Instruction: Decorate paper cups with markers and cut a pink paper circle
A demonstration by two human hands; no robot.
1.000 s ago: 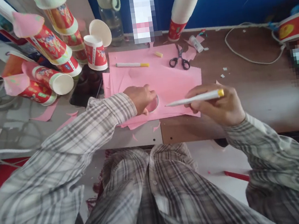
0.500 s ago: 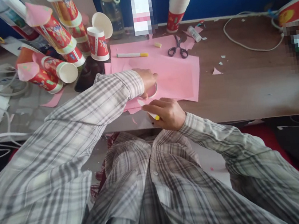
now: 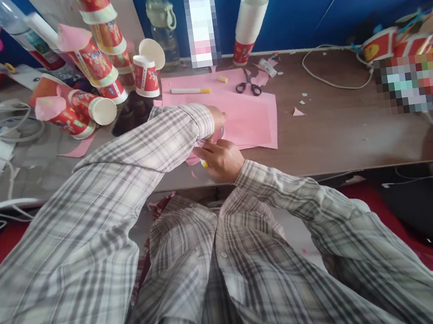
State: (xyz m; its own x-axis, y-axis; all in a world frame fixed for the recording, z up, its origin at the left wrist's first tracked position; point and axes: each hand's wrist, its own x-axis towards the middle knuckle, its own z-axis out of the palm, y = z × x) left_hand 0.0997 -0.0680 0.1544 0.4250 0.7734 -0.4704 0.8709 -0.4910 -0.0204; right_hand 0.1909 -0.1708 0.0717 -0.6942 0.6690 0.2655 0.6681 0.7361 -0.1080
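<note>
Pink paper sheets point(image 3: 251, 120) lie on the desk under my hands. My left hand point(image 3: 217, 119) presses down on a round, clear-rimmed object point(image 3: 221, 131) on the paper; its fingers are partly hidden by the sleeve. Just nearer to me, my right hand point(image 3: 224, 158) is closed around a white marker with a yellow end point(image 3: 204, 163), close to the round object's edge. Another white marker point(image 3: 190, 90) with a yellow end rests at the back of the paper. Dark-handled scissors point(image 3: 249, 87) and a small yellow piece point(image 3: 222, 79) lie there too.
Red paper cups point(image 3: 96, 66), some with pink cones, crowd the back left. A white-and-red cup stack point(image 3: 249, 27), a bottle point(image 3: 163, 31) and a glue stick point(image 3: 268, 67) stand or lie behind the paper. A white cable point(image 3: 334, 85) curves at the right.
My right hand has moved left with its marker, closer beside my left hand. My left hand stays on the round object. The whole view has shifted slightly.
</note>
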